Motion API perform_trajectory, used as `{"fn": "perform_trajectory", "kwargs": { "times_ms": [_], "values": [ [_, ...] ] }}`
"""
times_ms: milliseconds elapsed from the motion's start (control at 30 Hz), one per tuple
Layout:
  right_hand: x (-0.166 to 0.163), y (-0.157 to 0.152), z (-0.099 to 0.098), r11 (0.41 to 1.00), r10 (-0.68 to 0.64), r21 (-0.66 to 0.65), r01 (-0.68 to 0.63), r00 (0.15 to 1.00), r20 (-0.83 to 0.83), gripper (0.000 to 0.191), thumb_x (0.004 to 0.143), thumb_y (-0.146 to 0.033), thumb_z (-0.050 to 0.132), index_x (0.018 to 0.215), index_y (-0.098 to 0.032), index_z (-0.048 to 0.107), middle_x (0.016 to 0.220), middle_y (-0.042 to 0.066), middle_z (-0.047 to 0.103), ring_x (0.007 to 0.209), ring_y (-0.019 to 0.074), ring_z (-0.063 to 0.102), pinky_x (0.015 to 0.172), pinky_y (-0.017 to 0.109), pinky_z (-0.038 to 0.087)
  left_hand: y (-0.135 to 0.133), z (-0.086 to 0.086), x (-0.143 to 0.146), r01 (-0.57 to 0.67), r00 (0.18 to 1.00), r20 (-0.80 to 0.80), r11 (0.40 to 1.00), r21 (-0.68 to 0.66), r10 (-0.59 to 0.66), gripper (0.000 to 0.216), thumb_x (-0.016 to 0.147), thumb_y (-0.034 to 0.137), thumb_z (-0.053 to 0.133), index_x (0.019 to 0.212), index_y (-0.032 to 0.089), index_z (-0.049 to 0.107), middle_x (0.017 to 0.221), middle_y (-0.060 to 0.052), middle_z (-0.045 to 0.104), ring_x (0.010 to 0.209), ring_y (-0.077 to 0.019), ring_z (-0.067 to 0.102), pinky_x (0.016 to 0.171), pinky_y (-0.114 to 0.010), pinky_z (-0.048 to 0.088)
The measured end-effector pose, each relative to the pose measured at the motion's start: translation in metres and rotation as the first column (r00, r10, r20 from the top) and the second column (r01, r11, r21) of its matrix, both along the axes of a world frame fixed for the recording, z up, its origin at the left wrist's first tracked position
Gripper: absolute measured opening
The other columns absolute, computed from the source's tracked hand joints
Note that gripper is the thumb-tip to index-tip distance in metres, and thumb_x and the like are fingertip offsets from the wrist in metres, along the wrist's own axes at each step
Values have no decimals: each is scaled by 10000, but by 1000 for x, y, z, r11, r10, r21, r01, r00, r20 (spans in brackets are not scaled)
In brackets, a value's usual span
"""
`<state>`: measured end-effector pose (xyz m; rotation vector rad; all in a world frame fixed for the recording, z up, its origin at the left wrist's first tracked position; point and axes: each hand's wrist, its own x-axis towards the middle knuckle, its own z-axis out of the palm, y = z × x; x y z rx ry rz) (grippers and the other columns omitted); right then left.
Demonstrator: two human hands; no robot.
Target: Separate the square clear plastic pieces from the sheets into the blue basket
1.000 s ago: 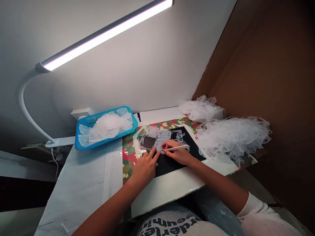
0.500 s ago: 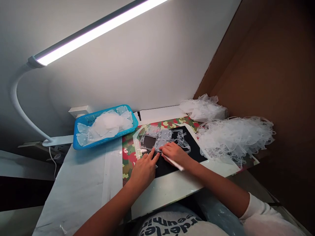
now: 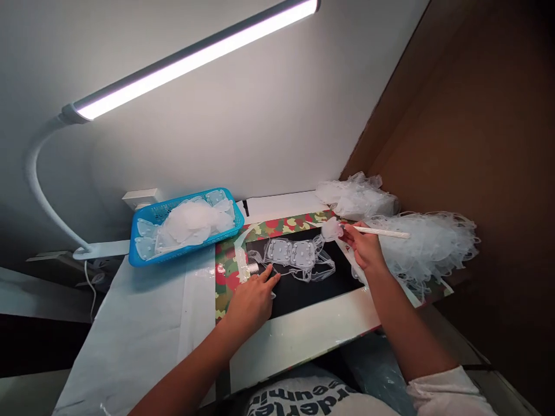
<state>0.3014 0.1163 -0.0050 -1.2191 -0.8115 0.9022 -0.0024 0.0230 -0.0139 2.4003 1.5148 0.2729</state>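
Note:
My left hand (image 3: 254, 294) rests on a black mat (image 3: 299, 300), its fingers stretched out and two fingertips against the near edge of a clear, soft plastic-looking sheet (image 3: 291, 254). Two frosted panels with small raised dots sit within that sheet, and thin loose strips trail around them. Over the mat's far right side, my right hand (image 3: 365, 247) is closed around a slim white pen-like tool (image 3: 385, 232) pointing left. A frosted translucent piece (image 3: 332, 229) hangs at the tool's tip by the fingertips; whether fingers or tip hold it, I cannot tell.
A blue basket (image 3: 186, 249) of frosted pieces stands at the left. Tangled clear strips (image 3: 429, 242) lie in a heap on the right, with another translucent pile (image 3: 358, 195) behind. A camouflage-patterned board (image 3: 225, 283) lies under the mat. A lamp (image 3: 199, 58) hangs above.
My right hand has moved right and away from the sheet, with the tool and a frosted piece. Fewer panels show in the sheet, and its strips have shifted. My left hand has stayed nearly still.

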Motion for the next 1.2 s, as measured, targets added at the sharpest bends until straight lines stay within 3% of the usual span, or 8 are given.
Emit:
{"fn": "perform_trajectory", "kwargs": {
  "times_ms": [100,200,267,333,433,600,1033,1200],
  "values": [
    [-19,-27,12,955,280,-50,-294,942,-184,365,640,-352,812,688,-227,472,784,-18,688,741,172,667,717,334,554,8,17,-4,-103,930,338,986,-134,144,395,799,110,504,1114,243,701,1143,-52,711,981,-234,649,800,-331,491],
    [-48,-50,23,872,451,-78,-484,855,-255,327,717,-363,768,715,-232,469,823,-15,699,800,184,688,751,340,557,12,28,-1,2,707,622,878,-478,337,243,878,339,527,911,204,726,816,-46,721,685,-173,618,609,-268,446],
    [-64,-60,27,835,504,-83,-544,816,-283,322,741,-372,751,717,-232,461,832,-18,698,809,185,691,757,340,557,12,29,3,185,558,679,727,-661,476,355,856,498,568,811,173,705,740,-52,691,545,-133,541,505,-248,384],
    [-75,-66,28,817,522,-81,-571,793,-315,330,745,-373,752,714,-231,456,824,-21,696,781,178,690,744,335,560,9,25,7,291,440,678,620,-728,589,381,805,547,635,809,168,673,712,-40,676,481,-101,483,465,-233,343],
    [-82,-71,26,813,522,-73,-578,778,-351,339,742,-365,767,709,-225,460,843,-15,702,746,166,689,734,324,566,6,18,9,311,325,686,611,-728,651,356,786,521,684,836,172,632,701,-23,671,488,-85,479,477,-215,334],
    [-81,-74,22,813,524,-53,-580,767,-370,314,756,-349,776,721,-213,495,771,-30,680,752,152,700,733,291,580,4,20,6,306,325,687,615,-727,650,320,817,477,670,807,162,613,735,-36,691,561,-95,523,532,-210,361],
    [-76,-76,19,793,551,-45,-608,746,-375,269,809,-322,738,746,-206,503,894,-3,725,781,157,716,733,289,583,2,20,1,352,358,691,595,-723,628,315,858,478,613,830,165,628,795,-40,706,606,-101,505,544,-215,351],
    [-75,-78,18,782,568,-46,-621,742,-357,282,806,-336,741,735,-204,501,909,11,725,788,169,715,734,311,589,3,21,1,326,371,704,625,-709,606,309,863,465,610,873,160,655,800,-51,699,674,-123,541,594,-231,368]
  ]
}}
